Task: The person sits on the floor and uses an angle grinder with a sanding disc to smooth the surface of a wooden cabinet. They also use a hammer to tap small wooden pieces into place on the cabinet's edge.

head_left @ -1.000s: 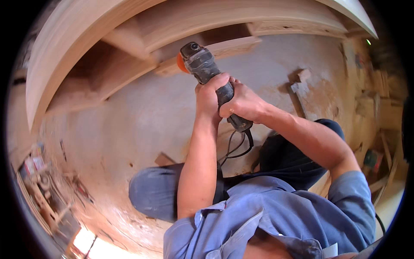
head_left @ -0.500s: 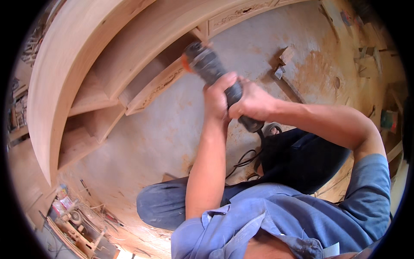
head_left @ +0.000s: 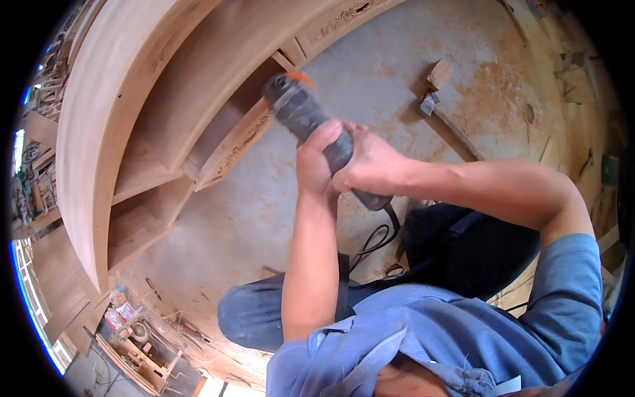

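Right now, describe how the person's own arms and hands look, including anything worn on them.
The left hand and right hand are bare: no gloves or wristbands show. The forearms are uncovered too, below short, plain blue sleeves. Whether any rings are worn cannot be told.

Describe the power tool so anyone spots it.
Find the curved wooden furniture, upper left. Beside it, left hand and right hand grip the dark power tool. Unlike the wooden-handled tool on the floor, it has an orange part and cord.
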`<state>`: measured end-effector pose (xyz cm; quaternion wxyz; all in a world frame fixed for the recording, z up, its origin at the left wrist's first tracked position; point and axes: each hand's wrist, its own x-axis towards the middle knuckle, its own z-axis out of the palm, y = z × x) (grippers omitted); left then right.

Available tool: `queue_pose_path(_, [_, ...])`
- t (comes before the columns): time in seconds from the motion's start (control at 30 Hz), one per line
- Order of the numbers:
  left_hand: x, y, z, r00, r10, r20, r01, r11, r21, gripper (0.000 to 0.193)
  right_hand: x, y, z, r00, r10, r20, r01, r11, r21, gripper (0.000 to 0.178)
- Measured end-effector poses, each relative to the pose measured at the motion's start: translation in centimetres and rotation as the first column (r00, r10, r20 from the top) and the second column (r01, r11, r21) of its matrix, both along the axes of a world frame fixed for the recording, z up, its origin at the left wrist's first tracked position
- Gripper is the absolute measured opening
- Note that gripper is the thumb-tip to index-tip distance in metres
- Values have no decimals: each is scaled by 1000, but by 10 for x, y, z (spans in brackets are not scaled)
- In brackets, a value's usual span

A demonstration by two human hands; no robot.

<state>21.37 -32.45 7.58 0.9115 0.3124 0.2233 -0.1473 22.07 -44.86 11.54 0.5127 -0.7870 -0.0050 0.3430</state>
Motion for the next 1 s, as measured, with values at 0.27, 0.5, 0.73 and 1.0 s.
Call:
queue_pose_path(0.27, [-1,10,0,999,23,-43,-25,998,-62,23,-2,16,-2,997,-37,61,39,999,-20,75])
queue_pose_path(0.5, [3,5,3,999,0,-35,1,1000,24,21,5,6,8,991,-52,-124,59,997,54,75])
queue_pose_path(0.73, [8,2,4,1000,-16,-11,17,1000,16,23,10,5,9,991,-45,-123,55,995,83,79])
queue_pose_path(1.0, [0,12,-6,999,48,-13,-49,999,-21,25,5,12,-4,996,-62,-66,67,995,72,76])
